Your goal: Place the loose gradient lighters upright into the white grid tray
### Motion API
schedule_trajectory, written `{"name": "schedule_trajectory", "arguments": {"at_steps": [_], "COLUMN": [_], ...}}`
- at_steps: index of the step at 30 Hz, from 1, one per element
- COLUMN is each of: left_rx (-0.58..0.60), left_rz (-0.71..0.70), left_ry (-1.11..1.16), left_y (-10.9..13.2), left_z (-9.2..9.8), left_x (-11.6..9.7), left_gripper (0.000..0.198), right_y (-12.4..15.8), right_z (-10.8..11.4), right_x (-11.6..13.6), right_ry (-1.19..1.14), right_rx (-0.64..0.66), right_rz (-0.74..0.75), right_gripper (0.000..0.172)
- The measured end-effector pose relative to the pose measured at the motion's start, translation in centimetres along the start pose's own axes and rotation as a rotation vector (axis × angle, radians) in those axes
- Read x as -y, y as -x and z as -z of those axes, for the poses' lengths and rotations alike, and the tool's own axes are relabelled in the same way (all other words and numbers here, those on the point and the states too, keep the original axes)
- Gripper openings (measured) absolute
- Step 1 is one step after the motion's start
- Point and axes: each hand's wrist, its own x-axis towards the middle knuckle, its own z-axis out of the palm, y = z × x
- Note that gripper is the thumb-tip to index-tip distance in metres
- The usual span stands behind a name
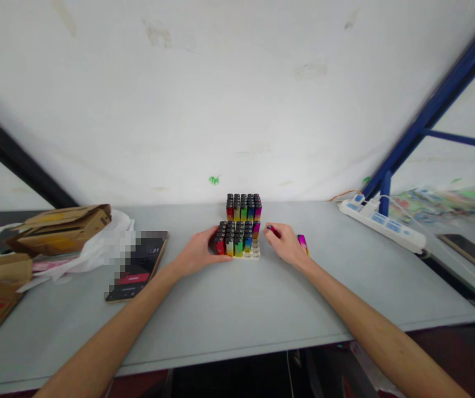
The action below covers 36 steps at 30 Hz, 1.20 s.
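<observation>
Left hand is on the left edge of the front lighter rack, fingers curled against it. Looks like contact, but can't tell from this angle whether it's a real grip or just resting.

Right hand is pinched on a red lighter, fingertips closed around it. It's just right of the rack, near the rack's right-hand column and not in a slot.

A pink lighter sits just behind the right hand.

The front rack stands mid-tabletop, mostly full, upright lighters in mixed colours. A back lighter rack stands just behind it, near the wall.

Power strip is far right. Phone, plastic bag and cardboard box are on the left.
</observation>
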Motion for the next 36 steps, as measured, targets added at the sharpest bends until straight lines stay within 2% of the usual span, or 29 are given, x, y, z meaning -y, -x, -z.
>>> {"name": "schedule_trajectory", "arguments": {"at_steps": [10,18,24,28,32,34,36], "left_rx": [0.003,-0.001,0.002,0.009,0.004,0.004,0.006], "left_rz": [-0.007,-0.015,-0.008,-0.002,0.001,0.006,0.004], "left_ry": [-0.003,-0.013,-0.005,-0.003,-0.015,-0.012,-0.003], "left_y": [0.0,0.0,0.0,0.0,0.0,0.0,0.0], "left_z": [0.0,0.0,0.0,0.0,0.0,0.0,0.0], "left_x": [0.1,0.0,0.1,0.2,0.1,0.1,0.1], "left_gripper": [0.085,0.085,0.088,0.089,0.088,0.089,0.09], "right_y": [-0.1,0.1,0.3,0.2,0.0,-0.1,-0.2], "right_z": [-0.1,0.0,0.3,0.8,1.3,1.6,2.1], "right_x": [-0.2,0.3,0.7,0.9,0.8,0.8,0.7], "right_ry": [-0.03,-0.027,-0.01,0.074,0.276,0.383,0.458], "right_rx": [0.009,-0.02,-0.002,0.038,-0.016,-0.015,0.028], "right_rz": [-0.026,-0.039,-0.013,0.068,0.243,0.301,0.297], "right_gripper": [0.035,0.05,0.043,0.036,0.029,0.031,0.036]}}
